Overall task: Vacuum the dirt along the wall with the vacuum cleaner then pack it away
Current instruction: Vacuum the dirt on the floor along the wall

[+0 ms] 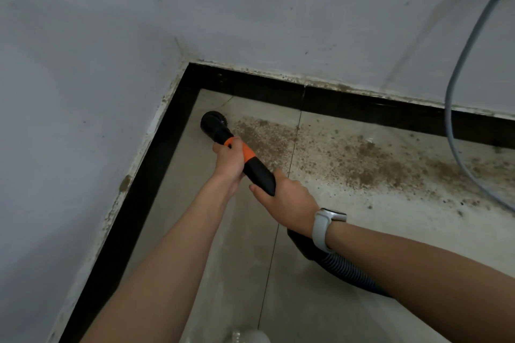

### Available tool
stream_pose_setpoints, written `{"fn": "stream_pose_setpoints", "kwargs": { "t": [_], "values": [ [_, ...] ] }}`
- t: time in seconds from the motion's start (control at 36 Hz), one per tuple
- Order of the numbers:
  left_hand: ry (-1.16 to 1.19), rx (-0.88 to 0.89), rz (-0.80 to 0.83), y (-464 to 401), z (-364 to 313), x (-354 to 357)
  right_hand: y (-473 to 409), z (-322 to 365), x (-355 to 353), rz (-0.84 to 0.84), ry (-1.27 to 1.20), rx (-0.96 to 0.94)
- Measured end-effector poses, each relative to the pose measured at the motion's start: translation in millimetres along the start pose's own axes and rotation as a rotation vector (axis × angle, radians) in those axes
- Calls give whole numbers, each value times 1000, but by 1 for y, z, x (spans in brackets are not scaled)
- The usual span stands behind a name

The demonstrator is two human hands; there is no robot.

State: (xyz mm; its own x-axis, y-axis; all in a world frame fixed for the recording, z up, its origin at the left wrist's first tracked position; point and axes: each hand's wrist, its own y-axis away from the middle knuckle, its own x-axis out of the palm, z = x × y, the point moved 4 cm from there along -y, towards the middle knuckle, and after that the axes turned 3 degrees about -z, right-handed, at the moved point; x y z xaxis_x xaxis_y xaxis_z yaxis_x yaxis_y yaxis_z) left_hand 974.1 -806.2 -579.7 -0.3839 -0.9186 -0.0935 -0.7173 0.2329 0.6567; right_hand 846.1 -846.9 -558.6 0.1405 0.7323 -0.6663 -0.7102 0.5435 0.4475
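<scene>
Tiled floor (320, 273); black-orange vacuum nozzle (237, 152) beside dirt (348, 159).

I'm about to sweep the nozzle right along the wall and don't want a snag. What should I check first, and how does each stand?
1. Left hand grips the nozzle near the orange band: ok.
2. Right hand holds the nozzle's rear end: ok.
3. Brush head down at the corner: ok.
4. Dirt left to the right: not ok.
5. Grey cord hangs over the dirt path: not ok.
6. Suction running: cannot tell.
</scene>
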Motion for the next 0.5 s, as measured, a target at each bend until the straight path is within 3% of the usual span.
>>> {"fn": "stream_pose_setpoints", "kwargs": {
  "t": [0.28, 0.5],
  "values": [
    [-43, 12, 48, -15, -24, 9, -18, 12, -4, -46, -100, 29],
    [-38, 14, 34, 6, 4, -4, 14, 4, 6, 49, -154, 29]
  ]
}}
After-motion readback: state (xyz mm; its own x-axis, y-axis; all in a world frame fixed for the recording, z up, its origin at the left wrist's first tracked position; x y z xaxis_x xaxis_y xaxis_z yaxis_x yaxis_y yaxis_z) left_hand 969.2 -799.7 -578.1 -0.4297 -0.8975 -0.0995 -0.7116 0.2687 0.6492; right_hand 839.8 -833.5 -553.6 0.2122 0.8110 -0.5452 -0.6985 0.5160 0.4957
